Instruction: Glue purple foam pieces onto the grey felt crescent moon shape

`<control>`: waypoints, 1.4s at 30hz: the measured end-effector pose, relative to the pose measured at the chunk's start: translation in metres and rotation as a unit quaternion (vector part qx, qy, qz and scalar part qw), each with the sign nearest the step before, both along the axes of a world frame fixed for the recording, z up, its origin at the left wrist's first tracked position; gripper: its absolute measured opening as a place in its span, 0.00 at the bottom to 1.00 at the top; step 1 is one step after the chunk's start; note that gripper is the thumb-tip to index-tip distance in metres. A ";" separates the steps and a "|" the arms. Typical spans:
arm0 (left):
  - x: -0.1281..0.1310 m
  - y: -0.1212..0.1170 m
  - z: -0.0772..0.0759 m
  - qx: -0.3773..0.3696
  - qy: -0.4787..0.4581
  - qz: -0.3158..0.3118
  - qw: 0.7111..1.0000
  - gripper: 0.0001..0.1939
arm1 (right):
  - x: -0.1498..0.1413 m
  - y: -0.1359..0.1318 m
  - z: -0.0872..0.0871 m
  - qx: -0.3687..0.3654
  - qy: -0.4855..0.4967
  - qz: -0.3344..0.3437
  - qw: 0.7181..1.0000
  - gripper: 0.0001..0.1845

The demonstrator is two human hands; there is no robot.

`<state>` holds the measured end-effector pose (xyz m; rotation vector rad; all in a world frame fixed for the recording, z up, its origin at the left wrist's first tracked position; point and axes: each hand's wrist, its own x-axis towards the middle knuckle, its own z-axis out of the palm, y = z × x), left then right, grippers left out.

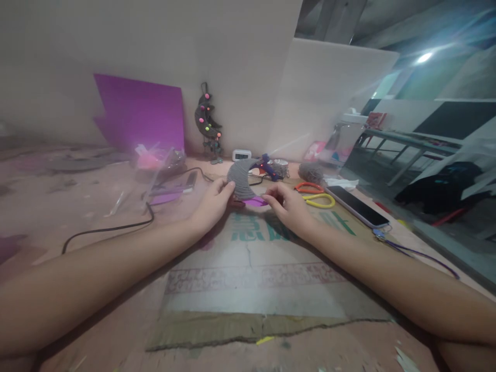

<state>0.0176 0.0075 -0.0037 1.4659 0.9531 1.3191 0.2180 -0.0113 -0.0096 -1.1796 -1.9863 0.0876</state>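
Note:
A crescent (241,178) wound in grey yarn is held up over the cardboard, its lower end showing bare purple (256,202). My left hand (217,199) is closed on the crescent's left side, thumb on the front face. At the purple end, the fingers of my right hand (284,204) are pinched together; whether they grip that tip or a strand of yarn cannot be made out. Just behind the crescent lies a dark blue piece with small dots (265,166), partly covered. Under both hands is a printed cardboard sheet (248,289).
Orange-handled scissors (309,187), a yellow handle loop (320,201) and a phone (357,206) lie to the right. Behind are grey yarn (310,171), a small digital clock (242,155), a hanging moon ornament (207,116) and a purple sheet (145,113). A black cable (112,227) runs at left.

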 end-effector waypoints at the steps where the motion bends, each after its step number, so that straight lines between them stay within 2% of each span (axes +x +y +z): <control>1: 0.000 0.001 -0.001 0.001 -0.001 0.000 1.000 0.09 | 0.000 -0.001 0.001 0.011 -0.012 0.000 1.000 0.07; 5: -0.001 0.006 -0.004 -0.023 -0.032 -0.007 0.999 0.07 | 0.000 -0.003 0.000 0.039 -0.029 0.010 0.999 0.06; 9: 0.001 0.005 -0.003 -0.060 -0.038 -0.003 0.997 0.05 | 0.001 -0.006 -0.001 0.080 -0.044 0.052 0.995 0.06; 14: 0.001 0.005 -0.002 -0.049 -0.041 -0.010 0.998 0.03 | -0.001 -0.011 0.000 0.157 -0.113 0.116 0.974 0.07; 17: 0.001 0.005 -0.001 -0.039 -0.045 -0.012 0.998 0.03 | -0.002 -0.012 0.003 0.166 -0.157 0.131 0.965 0.07; 20: 0.001 0.005 -0.002 -0.040 -0.050 -0.016 0.998 0.03 | -0.002 -0.012 0.005 0.140 -0.162 0.111 0.970 0.09; 23: 0.001 0.006 -0.004 -0.049 -0.056 -0.019 0.997 0.04 | 0.002 -0.008 0.009 0.104 -0.125 0.075 0.984 0.11; 29: 0.001 0.011 -0.011 -0.032 -0.057 -0.031 0.997 0.09 | 0.029 0.020 0.012 0.069 -0.028 -0.026 0.997 0.11; 33: 0.000 0.013 -0.011 -0.020 -0.049 -0.016 0.998 0.07 | 0.051 0.042 0.008 0.017 -0.062 -0.091 0.994 0.15; 37: -0.001 0.013 -0.013 -0.007 -0.049 -0.025 0.998 0.08 | 0.054 0.060 0.016 -0.025 -0.142 -0.108 0.984 0.24; 39: -0.001 0.014 -0.014 -0.009 -0.054 -0.030 0.998 0.09 | 0.051 0.069 0.025 -0.044 -0.174 -0.102 0.978 0.23; 42: -0.002 0.014 -0.013 -0.020 -0.067 -0.024 0.997 0.08 | 0.054 0.083 0.040 -0.093 -0.217 -0.116 0.965 0.16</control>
